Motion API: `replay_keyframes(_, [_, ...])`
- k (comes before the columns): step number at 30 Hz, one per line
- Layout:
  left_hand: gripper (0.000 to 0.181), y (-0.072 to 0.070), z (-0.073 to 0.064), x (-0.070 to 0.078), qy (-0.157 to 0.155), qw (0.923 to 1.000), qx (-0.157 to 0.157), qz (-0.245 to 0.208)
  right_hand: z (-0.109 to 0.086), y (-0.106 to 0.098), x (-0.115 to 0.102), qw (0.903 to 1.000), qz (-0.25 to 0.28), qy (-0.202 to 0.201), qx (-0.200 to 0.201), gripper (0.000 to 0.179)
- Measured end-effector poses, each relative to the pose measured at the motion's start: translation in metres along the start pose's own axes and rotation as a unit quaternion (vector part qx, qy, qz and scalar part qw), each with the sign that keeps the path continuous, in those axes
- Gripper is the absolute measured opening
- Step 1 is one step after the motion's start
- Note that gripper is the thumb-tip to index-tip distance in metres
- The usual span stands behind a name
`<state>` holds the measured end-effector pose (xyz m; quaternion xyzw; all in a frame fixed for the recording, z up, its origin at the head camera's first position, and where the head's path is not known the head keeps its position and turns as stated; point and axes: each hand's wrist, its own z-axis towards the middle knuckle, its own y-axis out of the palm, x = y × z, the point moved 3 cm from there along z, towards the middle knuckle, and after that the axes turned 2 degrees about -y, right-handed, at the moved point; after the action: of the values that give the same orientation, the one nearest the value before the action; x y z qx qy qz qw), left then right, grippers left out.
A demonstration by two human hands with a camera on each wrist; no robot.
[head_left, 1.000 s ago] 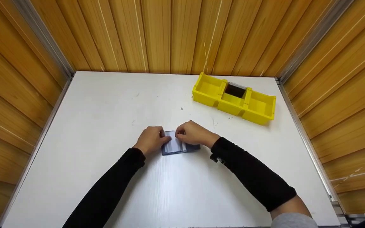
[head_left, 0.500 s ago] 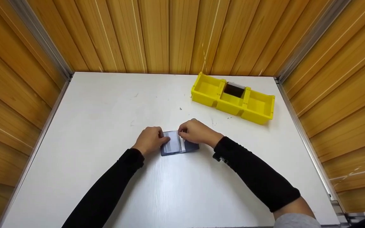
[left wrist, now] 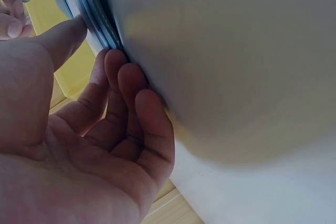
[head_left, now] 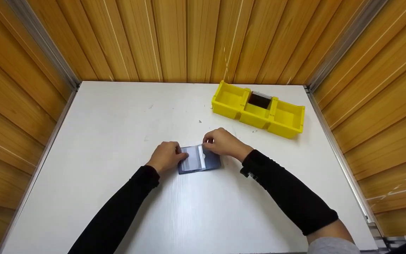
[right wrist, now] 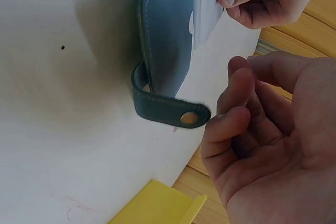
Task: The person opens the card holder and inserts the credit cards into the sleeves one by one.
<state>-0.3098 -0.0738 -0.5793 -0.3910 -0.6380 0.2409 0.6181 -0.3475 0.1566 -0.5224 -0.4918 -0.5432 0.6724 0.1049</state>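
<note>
A dark blue card holder (head_left: 212, 161) lies spread out on the white table, its clear plastic sleeves (head_left: 191, 161) turned to the left half. My left hand (head_left: 165, 155) pinches the left edge, thumb on top of the sleeves and fingers (left wrist: 118, 69) against the outer cover. At the upper right edge of the holder is my right hand (head_left: 224, 143). Its fingers are curled, with thumb and index tips together and nothing visible between them. Beside those fingers, a strap with a snap button (right wrist: 170, 111) bends up from the holder's cover.
A yellow bin with three compartments (head_left: 254, 121) stands at the back right of the table. A dark, clear-edged piece (head_left: 260, 100) sits in its middle compartment. Wood-patterned walls (head_left: 174, 42) enclose the back and both sides.
My right hand has moved off the sleeves, to the right and slightly away from me. More of the holder's blue right half shows. The left hand keeps its hold.
</note>
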Motion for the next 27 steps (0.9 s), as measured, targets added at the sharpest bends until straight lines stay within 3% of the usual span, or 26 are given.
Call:
replay_keyframes(7, [0.029,0.001,0.001,-0.001,-0.011,0.9999,-0.008,0.0,0.0,-0.013,0.017,0.9988,0.0,0.049,0.005,0.022])
replay_keyframes(13, [0.029,0.001,0.0,0.0,-0.01,0.9999,-0.008,-0.004,-0.002,-0.033,0.035,0.9958,-0.008,0.084,0.035,0.023])
replay_keyframes(27, [0.029,0.002,0.0,-0.002,-0.002,1.0,-0.004,-0.008,-0.009,-0.082,0.076,0.9797,0.0,0.19,0.066,0.03])
